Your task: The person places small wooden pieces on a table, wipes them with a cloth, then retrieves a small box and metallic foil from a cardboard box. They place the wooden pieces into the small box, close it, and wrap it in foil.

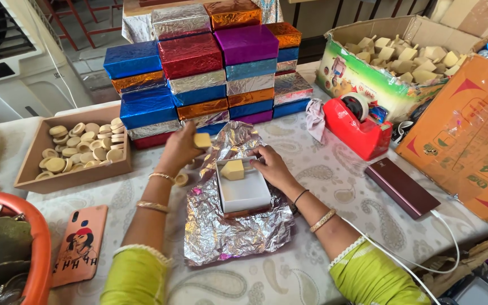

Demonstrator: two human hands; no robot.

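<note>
A small white open box sits on a crinkled silver foil sheet in the middle of the table. One pale yellow block lies inside it at the far end. My right hand rests on the box's far right rim, fingers by that block. My left hand hovers just left of the foil, holding a second pale yellow block between its fingertips. A small round piece lies on the cloth under my left wrist.
A stack of foil-wrapped boxes stands behind. A tray of round pieces is at left, a phone and an orange basin nearer. Right: a red tape dispenser, a carton of blocks, a maroon power bank, an orange carton.
</note>
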